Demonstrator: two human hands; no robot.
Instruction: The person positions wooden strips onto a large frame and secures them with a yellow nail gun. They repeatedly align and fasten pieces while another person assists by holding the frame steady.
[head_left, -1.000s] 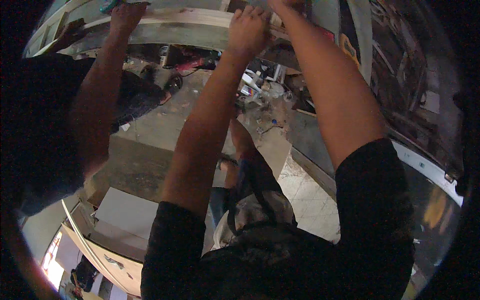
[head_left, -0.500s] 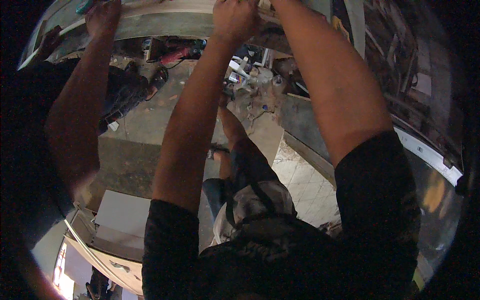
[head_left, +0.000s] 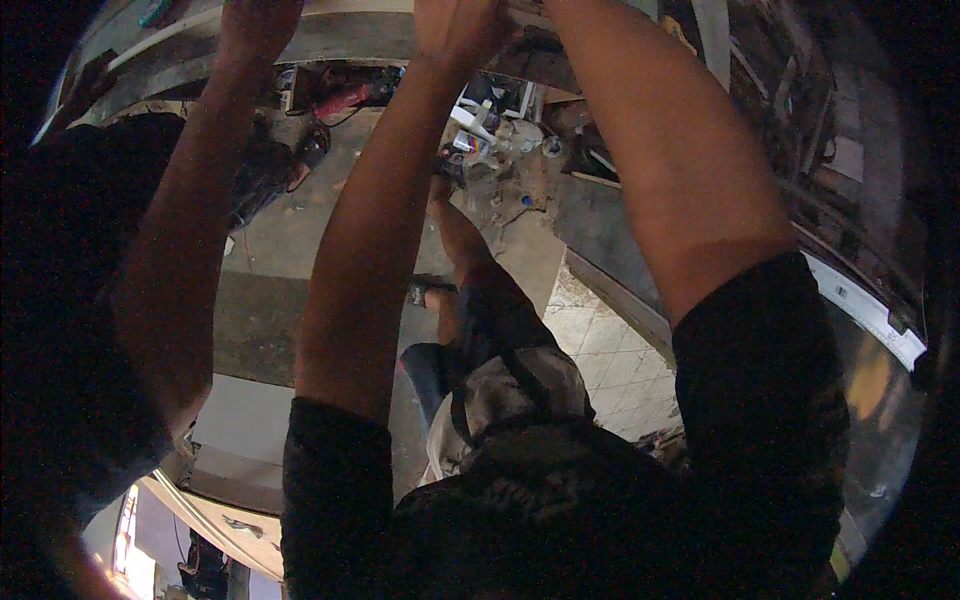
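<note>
My left hand (head_left: 460,28) reaches to the top edge of the picture, at a greenish-grey workbench (head_left: 340,38) with a pale wooden strip (head_left: 350,7) along it. The back of this hand and the wrist show. Its fingers are cut off by the edge, so what they hold or touch is hidden. My right forearm (head_left: 680,150) stretches up to the same edge, and the right hand lies beyond it. On the left, a co-worker in dark clothes has one hand (head_left: 258,28) over the bench and another hand (head_left: 92,85) by its far left end.
Under the bench lie a red tool (head_left: 345,100), a white bottle (head_left: 470,143) and cluttered scraps. White panels (head_left: 240,425) stand at lower left, beside a pale wooden board (head_left: 225,525). A white strip (head_left: 865,315) and stacked timber (head_left: 790,100) are on the right.
The bench and my hands sit higher in the picture, and my right hand has left it. The co-worker's nearer arm has shifted right, toward my left arm.
</note>
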